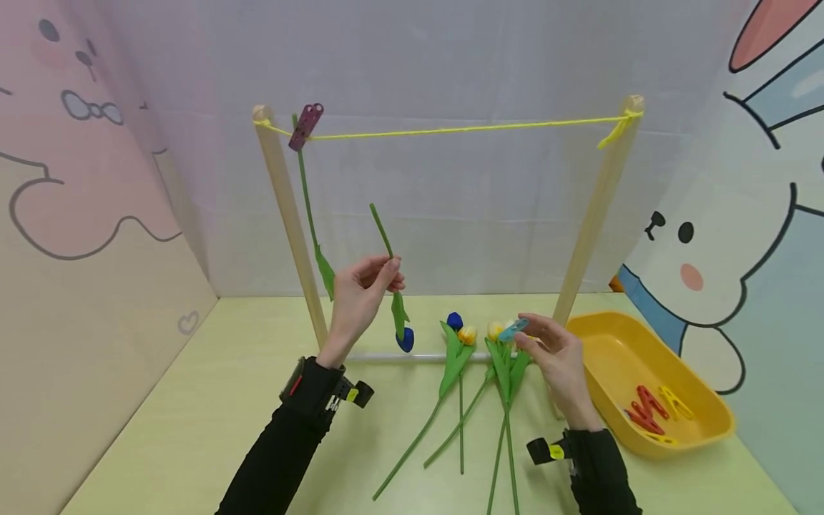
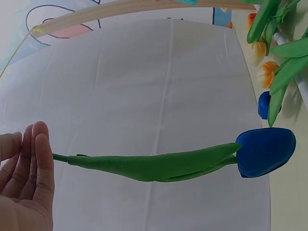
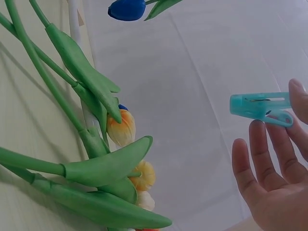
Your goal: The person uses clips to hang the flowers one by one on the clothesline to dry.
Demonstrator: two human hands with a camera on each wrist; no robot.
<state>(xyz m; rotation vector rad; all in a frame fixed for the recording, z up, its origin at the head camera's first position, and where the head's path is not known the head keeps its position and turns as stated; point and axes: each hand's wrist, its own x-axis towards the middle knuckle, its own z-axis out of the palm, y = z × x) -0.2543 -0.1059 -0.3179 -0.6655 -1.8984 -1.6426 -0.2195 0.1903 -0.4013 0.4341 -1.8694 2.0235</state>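
Observation:
My left hand [image 1: 365, 293] pinches the green stem of a blue tulip [image 1: 405, 339], which hangs head down with the stem's end pointing up. In the left wrist view the blue tulip [image 2: 266, 152] lies across the picture, its leaf between bloom and fingers. My right hand [image 1: 555, 357] holds a light blue clothespin [image 1: 513, 330] between thumb and fingers, above the tulips on the table. The right wrist view shows the clothespin [image 3: 260, 106] with its jaws closed on nothing. Up on the yellow string [image 1: 450, 129], a dark red clothespin [image 1: 305, 127] clips another stem [image 1: 306, 193] at the left end.
Two wooden posts [image 1: 283, 186] carry the string, with a white bar [image 1: 412, 357] low between them. Several blue and yellow tulips [image 1: 467, 335] lie on the table, stems toward me. On the right a yellow basin [image 1: 708, 411] contains red and yellow clothespins [image 1: 652, 402].

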